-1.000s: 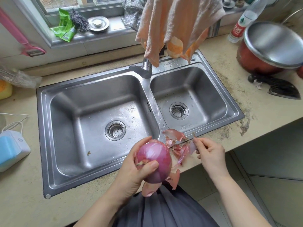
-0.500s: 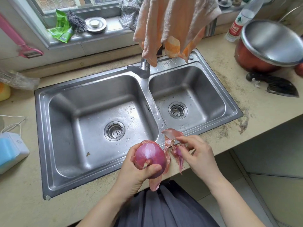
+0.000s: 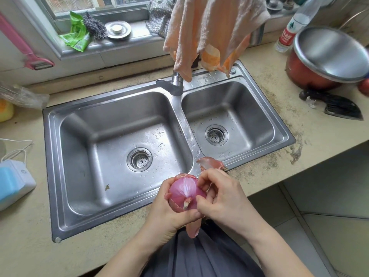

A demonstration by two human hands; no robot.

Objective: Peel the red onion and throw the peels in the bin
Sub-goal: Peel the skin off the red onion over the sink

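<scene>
The red onion (image 3: 186, 193), shiny purple with a pale stub showing, sits in my left hand (image 3: 169, 213), which cups it from below over the sink's front rim. My right hand (image 3: 221, 198) is against the onion's right side, fingertips pinching at the skin near its top. A loose strip of peel (image 3: 192, 229) hangs down beneath the onion. Another curled peel (image 3: 210, 162) sticks up just behind my right hand, by the sink's front edge. No bin is in view.
A steel double sink (image 3: 52, 156) fills the middle, its tap (image 3: 175, 84) draped with an orange cloth (image 3: 209, 31). On the right counter stand a red pot with a steel lid (image 3: 327, 54), a cleaver (image 3: 337, 106) and a bottle (image 3: 289, 31). A white-blue device (image 3: 14, 182) is at the left.
My right hand came back in from the right, where it held peel stretched away, and now touches the onion. My left hand turned the onion, so its stub faces up.
</scene>
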